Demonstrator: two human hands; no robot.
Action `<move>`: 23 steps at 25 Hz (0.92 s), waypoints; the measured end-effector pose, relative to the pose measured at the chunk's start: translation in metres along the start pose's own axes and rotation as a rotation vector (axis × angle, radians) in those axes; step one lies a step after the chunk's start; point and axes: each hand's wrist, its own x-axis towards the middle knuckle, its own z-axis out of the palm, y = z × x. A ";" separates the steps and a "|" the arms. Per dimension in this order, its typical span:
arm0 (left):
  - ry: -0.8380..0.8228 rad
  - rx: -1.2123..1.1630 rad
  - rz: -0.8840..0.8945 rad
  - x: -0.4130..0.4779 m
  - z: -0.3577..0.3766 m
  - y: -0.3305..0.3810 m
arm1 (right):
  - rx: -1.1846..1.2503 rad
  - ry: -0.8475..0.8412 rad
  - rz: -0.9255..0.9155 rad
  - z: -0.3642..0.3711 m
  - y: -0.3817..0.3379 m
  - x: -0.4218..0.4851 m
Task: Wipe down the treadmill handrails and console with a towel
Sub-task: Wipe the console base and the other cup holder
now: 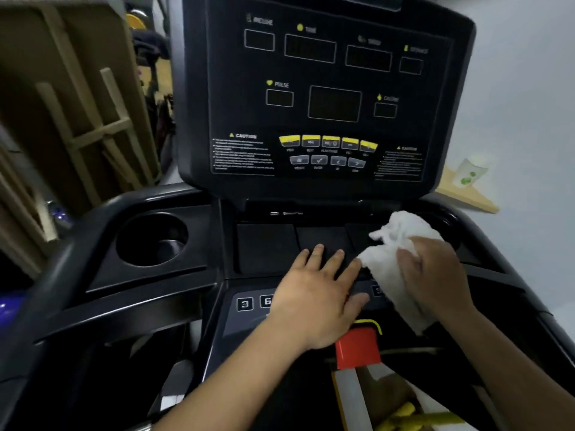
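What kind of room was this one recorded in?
Probably a home storage room or garage rather than a gym: the treadmill console stands beside folded wooden tables leaning at the left, and a paper cup sits at the right.

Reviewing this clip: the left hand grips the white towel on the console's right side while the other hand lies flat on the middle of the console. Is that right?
Not quite. The head view shows the right hand gripping the white towel on the console's right side; the left hand is the one lying flat on the middle.

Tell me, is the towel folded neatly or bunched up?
Bunched up: the white towel lies crumpled in loose lumps under the right hand.
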 end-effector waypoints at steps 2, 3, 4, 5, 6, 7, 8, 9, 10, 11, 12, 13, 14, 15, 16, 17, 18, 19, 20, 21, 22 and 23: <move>0.003 -0.008 0.029 -0.012 -0.003 -0.007 | 0.107 0.025 0.081 -0.006 -0.012 -0.010; 0.008 -0.006 0.027 -0.020 -0.003 -0.011 | 0.139 0.019 0.115 -0.005 -0.025 -0.012; 0.023 0.001 0.001 -0.030 -0.002 -0.015 | 0.158 -0.011 0.121 -0.002 -0.042 -0.015; 0.054 0.022 -0.054 -0.042 0.000 -0.021 | 0.175 -0.075 0.094 0.006 -0.065 -0.020; 0.099 0.043 -0.129 -0.056 0.001 -0.027 | 0.206 -0.153 0.039 0.013 -0.091 -0.027; 0.139 0.047 -0.224 -0.069 0.003 -0.033 | 0.267 -0.227 -0.017 0.020 -0.118 -0.036; 0.179 0.030 -0.319 -0.082 0.006 -0.040 | 0.360 -0.283 -0.074 0.026 -0.144 -0.044; 0.231 -0.001 -0.400 -0.094 0.011 -0.048 | 0.461 -0.342 -0.127 0.031 -0.168 -0.051; 0.265 -0.038 -0.464 -0.107 0.016 -0.055 | 0.528 -0.396 -0.195 0.038 -0.188 -0.057; 0.293 -0.067 -0.507 -0.117 0.020 -0.061 | 0.530 -0.444 -0.273 0.045 -0.204 -0.060; 0.322 -0.092 -0.533 -0.125 0.021 -0.065 | 0.452 -0.460 -0.379 0.052 -0.216 -0.060; 0.342 -0.113 -0.555 -0.131 0.023 -0.068 | 0.368 -0.475 -0.487 0.060 -0.229 -0.056; 0.348 -0.126 -0.581 -0.135 0.022 -0.069 | 0.315 -0.495 -0.578 0.066 -0.240 -0.049; 0.353 -0.129 -0.610 -0.137 0.021 -0.071 | 0.287 -0.535 -0.621 0.073 -0.251 -0.039; 0.362 -0.121 -0.637 -0.136 0.019 -0.071 | 0.258 -0.576 -0.638 0.078 -0.261 -0.027; 0.364 -0.109 -0.658 -0.135 0.017 -0.071 | 0.190 -0.604 -0.640 0.084 -0.270 -0.016; 0.360 -0.092 -0.671 -0.135 0.015 -0.069 | 0.089 -0.604 -0.656 0.087 -0.277 -0.008; 0.356 -0.077 -0.679 -0.135 0.014 -0.069 | 0.011 -0.594 -0.664 0.090 -0.281 -0.003; 0.358 -0.063 -0.680 -0.136 0.014 -0.068 | -0.009 -0.577 -0.652 0.091 -0.281 -0.003; 0.367 -0.053 -0.674 -0.137 0.014 -0.067 | 0.013 -0.553 -0.638 0.088 -0.276 -0.009; 0.381 -0.054 -0.664 -0.139 0.015 -0.066 | 0.063 -0.522 -0.627 0.081 -0.268 -0.019; 0.401 -0.065 -0.653 -0.141 0.016 -0.065 | 0.125 -0.478 -0.618 0.073 -0.257 -0.029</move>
